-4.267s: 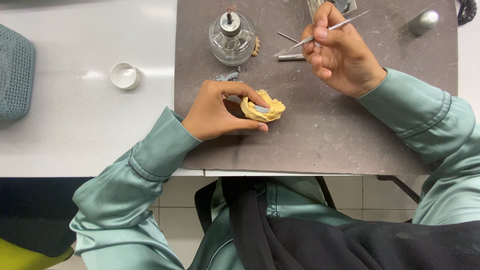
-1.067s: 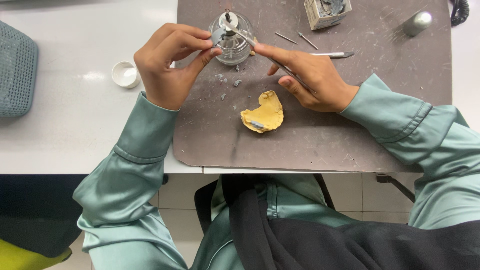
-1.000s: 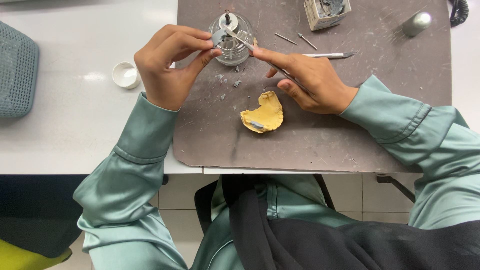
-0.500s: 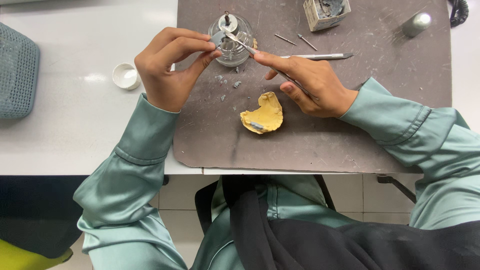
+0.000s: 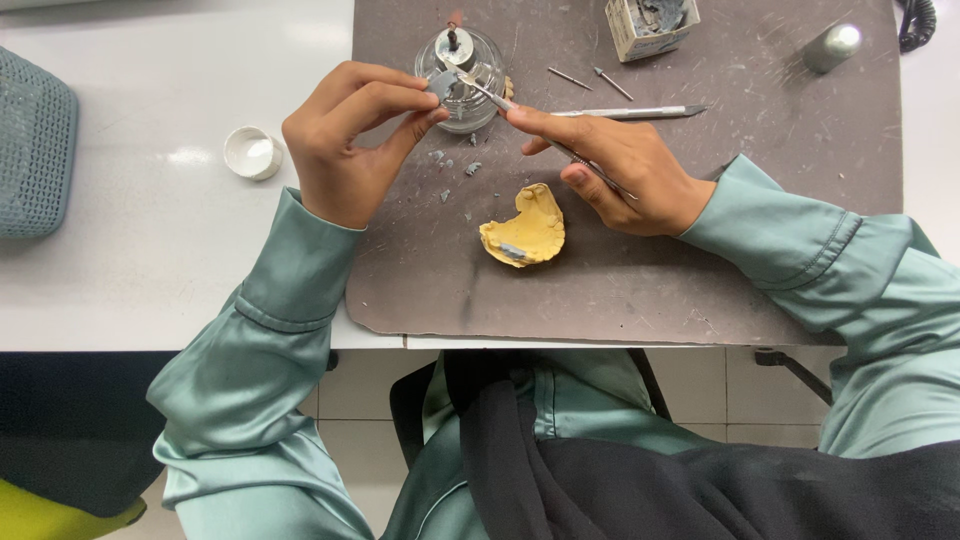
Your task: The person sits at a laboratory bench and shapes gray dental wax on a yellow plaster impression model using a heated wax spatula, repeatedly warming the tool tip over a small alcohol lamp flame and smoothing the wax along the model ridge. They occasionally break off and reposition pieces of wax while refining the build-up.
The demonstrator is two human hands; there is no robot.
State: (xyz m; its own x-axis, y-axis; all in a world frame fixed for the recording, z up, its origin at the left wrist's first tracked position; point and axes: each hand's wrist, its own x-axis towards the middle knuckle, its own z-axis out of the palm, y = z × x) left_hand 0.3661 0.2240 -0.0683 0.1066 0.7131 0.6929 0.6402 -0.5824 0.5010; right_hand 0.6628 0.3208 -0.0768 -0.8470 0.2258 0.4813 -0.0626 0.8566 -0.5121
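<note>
My left hand (image 5: 345,135) pinches a small grey piece of wax (image 5: 441,87) between thumb and fingers, just in front of a glass spirit burner (image 5: 462,62). My right hand (image 5: 615,165) grips a thin metal carving tool (image 5: 520,118) like a pen, its tip touching the grey piece. A yellow dental cast (image 5: 527,228) lies on the grey mat (image 5: 700,270) below both hands, apart from them. Small grey chips (image 5: 458,168) are scattered on the mat beneath the piece.
A second metal instrument (image 5: 630,112) and two thin pins (image 5: 590,78) lie behind my right hand. A small box of grey wax (image 5: 650,22) and a metal cap (image 5: 832,46) stand at the back. A white lid (image 5: 251,152) and a teal mesh object (image 5: 32,140) rest on the white table.
About four seconds ago my left hand held the yellow cast; it now lies on the mat. Over the last second both hands stayed by the burner, the tool tip shifting slightly on the grey piece.
</note>
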